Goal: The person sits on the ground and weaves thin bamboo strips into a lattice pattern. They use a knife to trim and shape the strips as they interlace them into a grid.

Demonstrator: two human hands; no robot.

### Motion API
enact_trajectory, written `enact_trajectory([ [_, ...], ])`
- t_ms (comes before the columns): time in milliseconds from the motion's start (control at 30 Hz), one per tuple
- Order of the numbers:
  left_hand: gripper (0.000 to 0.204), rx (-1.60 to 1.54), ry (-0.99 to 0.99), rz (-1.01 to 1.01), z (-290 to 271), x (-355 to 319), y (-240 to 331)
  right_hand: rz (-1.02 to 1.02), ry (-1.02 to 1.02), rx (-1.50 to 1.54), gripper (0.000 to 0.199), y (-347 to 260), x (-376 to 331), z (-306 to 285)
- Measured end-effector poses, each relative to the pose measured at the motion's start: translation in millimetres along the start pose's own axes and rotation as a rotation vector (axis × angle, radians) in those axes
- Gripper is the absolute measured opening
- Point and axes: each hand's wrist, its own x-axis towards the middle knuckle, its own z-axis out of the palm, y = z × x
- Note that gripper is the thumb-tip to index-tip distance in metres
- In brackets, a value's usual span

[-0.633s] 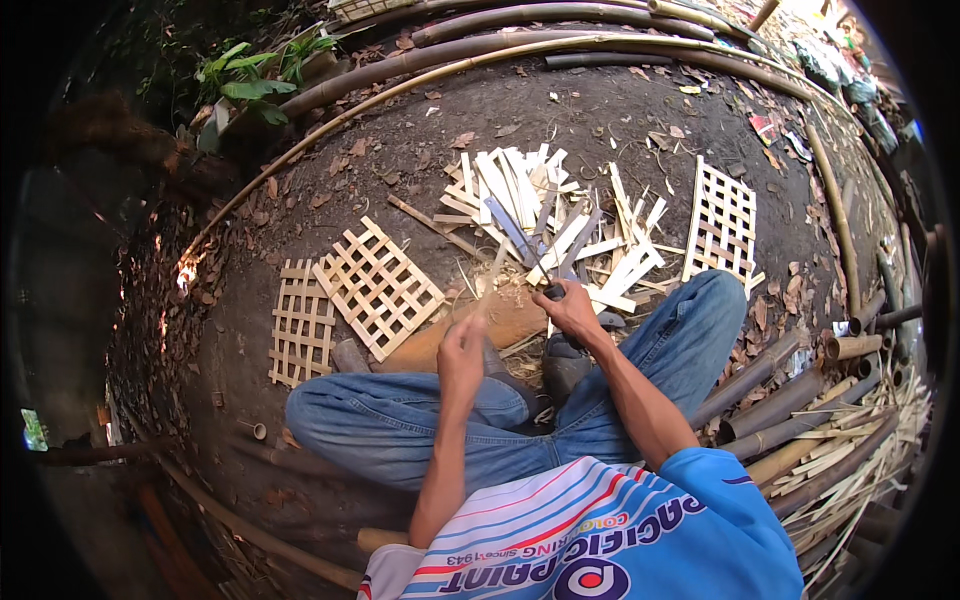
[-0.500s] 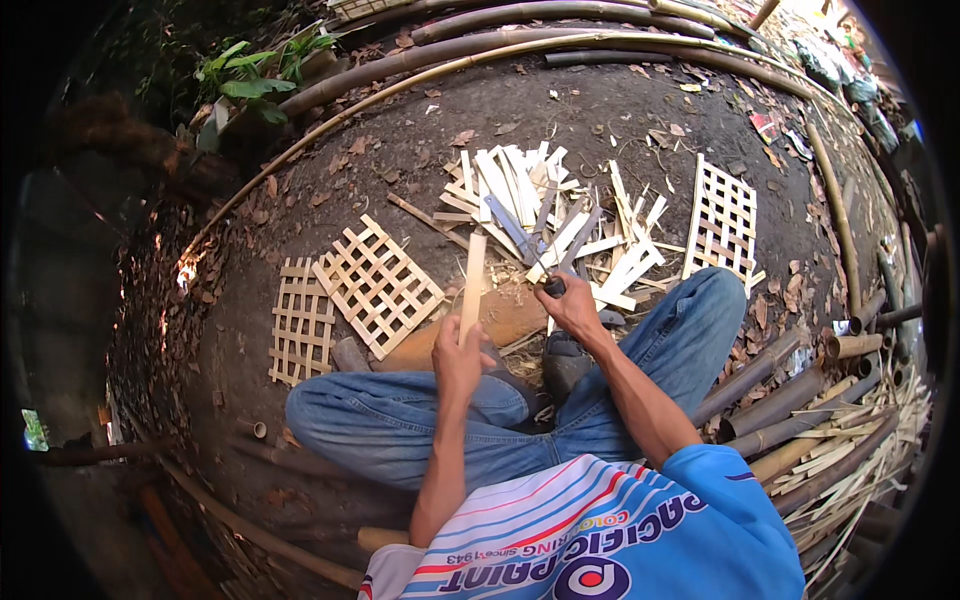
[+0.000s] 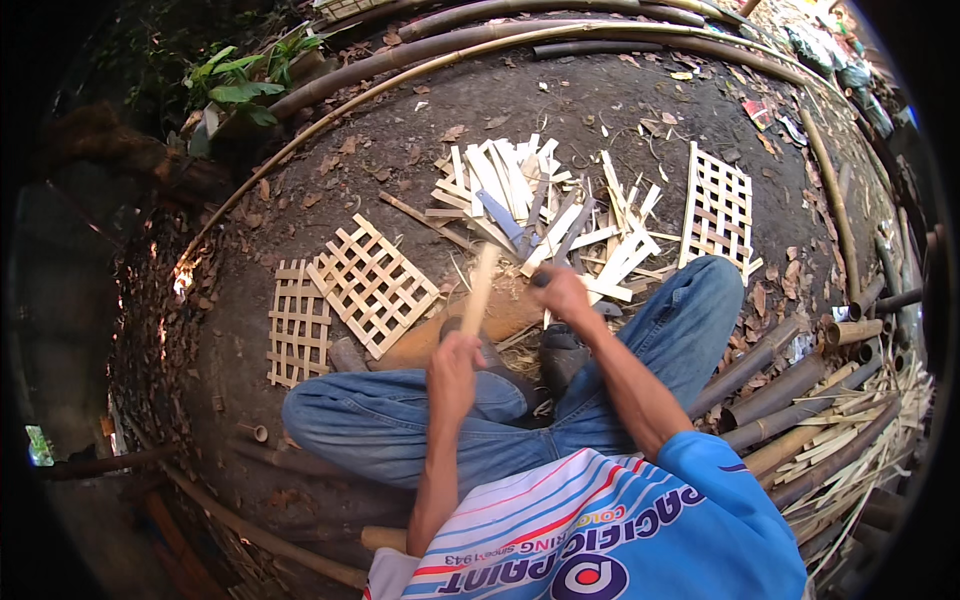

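My left hand (image 3: 453,372) is closed around the lower end of a pale, flat bamboo strip (image 3: 480,292), which stands up from the fist and is blurred near its top. To the right of it, my right hand (image 3: 566,297) grips the dark handle of a knife (image 3: 541,279); its blade is hard to make out. Both hands are above a thick bamboo log (image 3: 412,344) that lies across the ground before my feet. Beyond them is a heap of cut bamboo strips (image 3: 515,172), with a blue-grey flat blade (image 3: 500,219) lying on it.
Two woven bamboo lattices (image 3: 372,285) overlap on the left, and another lattice (image 3: 717,208) lies at the right. Bamboo poles (image 3: 770,385) and thin split slivers (image 3: 850,450) are piled by my right side. Long poles (image 3: 480,52) curve across the far edge, near green leaves (image 3: 240,92).
My right hand and the knife have shifted slightly left and up, nearer the strip. My left hand has dropped a little, and the strip it holds now leans more to the right.
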Motion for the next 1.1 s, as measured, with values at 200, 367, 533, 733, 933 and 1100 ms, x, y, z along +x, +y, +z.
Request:
enact_trajectory([
  [200, 0.031, 0.087, 0.131, 0.172, 0.2, 10.6, -48.8, -0.257, -0.04, -0.095, 0.023, -21.7, -17.8, -9.5],
  [367, 0.03, 0.182, 0.073, 0.141, -3.7, 5.4, -35.8, 0.127, 0.026, -0.123, 0.037, -6.8, -4.8, 11.4],
  [533, 0.028, 0.373, 0.197, 0.188, -3.3, 0.8, -31.0, -0.067, -0.104, -0.164, 0.032, -23.9, -22.8, -13.7],
  [733, 0.023, 0.553, 0.287, 0.231, -4.0, 10.2, -37.4, -0.354, -0.059, -0.272, 0.02, -28.0, -44.0, 2.3],
  [933, 0.023, 0.009, 0.086, 0.038, -2.8, 10.5, -26.5, 0.234, 0.035, 0.058, 0.036, 6.8, 4.0, 1.1],
  [1100, 0.035, -0.936, 0.043, 0.095, 32.5, 62.2, -70.6, 0.248, -0.299, 0.69, 0.037, -48.2, -50.5, 25.4],
])
